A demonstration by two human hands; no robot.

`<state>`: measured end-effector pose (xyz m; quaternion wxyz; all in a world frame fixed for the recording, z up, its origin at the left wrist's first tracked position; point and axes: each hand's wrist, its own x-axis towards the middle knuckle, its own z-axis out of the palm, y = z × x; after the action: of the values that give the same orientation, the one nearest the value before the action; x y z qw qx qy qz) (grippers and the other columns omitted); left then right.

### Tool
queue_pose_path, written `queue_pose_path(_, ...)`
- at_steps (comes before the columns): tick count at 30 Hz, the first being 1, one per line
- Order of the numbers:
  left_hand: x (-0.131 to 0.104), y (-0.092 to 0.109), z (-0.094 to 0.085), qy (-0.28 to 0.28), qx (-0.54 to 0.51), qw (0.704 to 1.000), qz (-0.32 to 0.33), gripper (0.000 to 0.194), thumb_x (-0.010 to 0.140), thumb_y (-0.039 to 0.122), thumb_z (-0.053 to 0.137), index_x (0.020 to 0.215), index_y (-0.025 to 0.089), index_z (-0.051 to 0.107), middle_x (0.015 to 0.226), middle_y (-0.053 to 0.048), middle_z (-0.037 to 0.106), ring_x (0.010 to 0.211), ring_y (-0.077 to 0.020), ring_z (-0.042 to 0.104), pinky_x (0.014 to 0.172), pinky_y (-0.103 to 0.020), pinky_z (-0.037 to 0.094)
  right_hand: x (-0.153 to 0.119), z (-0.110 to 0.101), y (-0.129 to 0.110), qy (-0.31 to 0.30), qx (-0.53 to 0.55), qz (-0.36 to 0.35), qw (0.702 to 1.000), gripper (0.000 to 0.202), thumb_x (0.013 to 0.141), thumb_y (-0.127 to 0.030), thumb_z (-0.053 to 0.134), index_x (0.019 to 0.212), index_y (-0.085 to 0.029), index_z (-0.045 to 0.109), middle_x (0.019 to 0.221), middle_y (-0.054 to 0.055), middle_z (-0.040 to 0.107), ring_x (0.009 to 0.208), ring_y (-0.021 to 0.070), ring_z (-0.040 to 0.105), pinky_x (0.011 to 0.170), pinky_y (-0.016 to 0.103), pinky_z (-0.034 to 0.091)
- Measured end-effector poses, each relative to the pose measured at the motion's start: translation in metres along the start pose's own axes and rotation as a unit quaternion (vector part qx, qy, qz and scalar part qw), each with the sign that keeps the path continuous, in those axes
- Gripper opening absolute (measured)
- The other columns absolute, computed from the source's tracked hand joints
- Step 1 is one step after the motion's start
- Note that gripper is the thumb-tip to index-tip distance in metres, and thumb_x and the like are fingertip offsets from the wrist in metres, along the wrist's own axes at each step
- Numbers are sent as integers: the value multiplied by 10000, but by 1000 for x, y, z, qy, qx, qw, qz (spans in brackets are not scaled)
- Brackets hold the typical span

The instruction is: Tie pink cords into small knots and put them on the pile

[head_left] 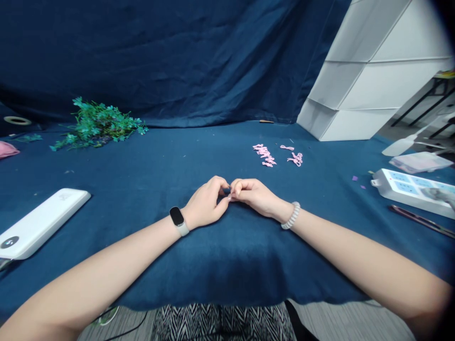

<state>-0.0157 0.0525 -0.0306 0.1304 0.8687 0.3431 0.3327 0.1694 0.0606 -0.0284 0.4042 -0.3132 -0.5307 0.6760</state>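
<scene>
My left hand (pixel 209 201) and my right hand (pixel 256 196) meet fingertip to fingertip above the blue cloth, near the middle of the table. Both are pinched closed. Whatever lies between the fingertips is too small and too covered to name. Beyond my right hand lies a cluster of small pink knotted cord pieces (pixel 265 155). To its right are a pink cord loop (pixel 287 147) and a looser bunch of pink cord (pixel 295 159). A fitness band (pixel 177 217) is on my left wrist and a coiled grey band (pixel 292 217) on my right.
A white power bank (pixel 46 222) lies at left, with green artificial sprigs (pixel 101 124) and a tape roll (pixel 17 121) behind. On the right are a white power strip (pixel 408 189), dark tweezers (pixel 423 220), a clear plastic box (pixel 421 162) and a white box stack (pixel 362 90).
</scene>
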Motion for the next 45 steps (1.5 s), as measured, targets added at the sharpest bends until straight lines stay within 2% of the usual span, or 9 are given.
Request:
queue_pose_path(3,-1,-1,0,37,33,997,66,98,819,105,487,884,177,470,1056,-107,573,1010,-203,565,871,-369,485,2,-3,2,11,40,27,999,131,593,-139,724,615,-163,597,760,-26,604,742,90,583,832,301,476)
queue_pose_path(6,0,-2,1,20,61,994,86,124,794,59,461,798,170,516,1055,-97,578,987,-199,568,854,-359,481,3,-5,2,18,60,49,997,139,600,-146,721,677,-166,608,737,-19,635,763,105,628,871,318,485)
queue_pose_path(12,1,-3,1,6,97,991,89,130,782,69,481,706,166,524,998,-66,607,890,-187,573,800,-358,449,3,-5,2,15,71,64,995,135,608,-130,716,693,-154,614,703,-15,649,719,99,643,838,293,502)
queue_pose_path(21,2,-1,1,-5,158,984,87,154,844,123,483,732,167,579,979,-64,596,890,-191,558,783,-360,418,4,-4,1,14,72,66,995,122,617,-124,709,696,-142,618,708,-11,662,690,90,650,816,277,507)
queue_pose_path(34,4,0,0,-22,172,983,58,176,874,157,489,715,169,564,952,-48,611,886,-191,555,796,-370,411,4,-4,2,14,70,67,995,123,622,-135,711,696,-139,613,707,-7,657,694,91,651,825,273,508)
queue_pose_path(37,4,-2,1,-18,154,987,51,165,862,128,484,720,171,556,964,-50,609,902,-194,562,804,-375,429,4,-4,1,15,71,65,995,129,625,-148,716,696,-141,609,708,-6,658,696,93,653,827,275,509)
queue_pose_path(40,3,-4,2,9,108,993,39,145,845,83,463,752,175,526,1009,-67,603,985,-203,570,844,-381,456,4,-4,1,15,69,66,995,138,627,-151,724,700,-141,607,719,-4,661,697,91,652,819,272,508)
queue_pose_path(43,2,-5,3,44,63,997,14,73,858,123,476,905,172,501,1093,-110,589,1091,-221,556,926,-407,468,4,-5,3,14,67,64,996,144,622,-151,731,697,-144,608,718,-9,657,693,84,647,813,266,506)
queue_pose_path(45,1,-6,4,56,56,997,-7,190,878,203,494,1059,150,467,1160,-150,569,1135,-244,545,972,-441,460,4,-5,3,12,63,62,996,149,620,-155,737,699,-147,611,711,-12,654,692,84,644,812,268,504)
